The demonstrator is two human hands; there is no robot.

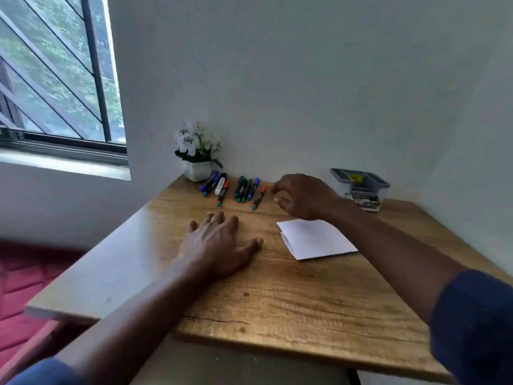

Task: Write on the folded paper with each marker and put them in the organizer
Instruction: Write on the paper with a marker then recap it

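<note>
Pale grey wall (305,79) up ahead, barred window (55,73) off to the left, and a wood-grain surface (277,295) tucked into the corner. The markers (233,188) are lined up along the far edge by the wall, all lying flat and angled much the same way in two loose clusters. The left cluster sits just beside a white flower pot (197,170) and has dark barrels with blue caps, one white barrel and one red cap. The right cluster shows green caps, a blue cap, and a red-capped marker (259,197) at its right end. Over there hovers the right hand (302,197), just right of that red cap, fingers loosely curled and thumb tucked in, gripping nothing and not touching any pen. The left hand (222,245) is planted palm-down on the wood, fingers spread and straight. Right of it, below the right wrist, lies the folded paper (316,238), white, flat, its fold facing left with the layered edges showing. Far right, against the wall, sits the organizer (359,184), a grey tray with dividers and a yellow label inside.
</note>
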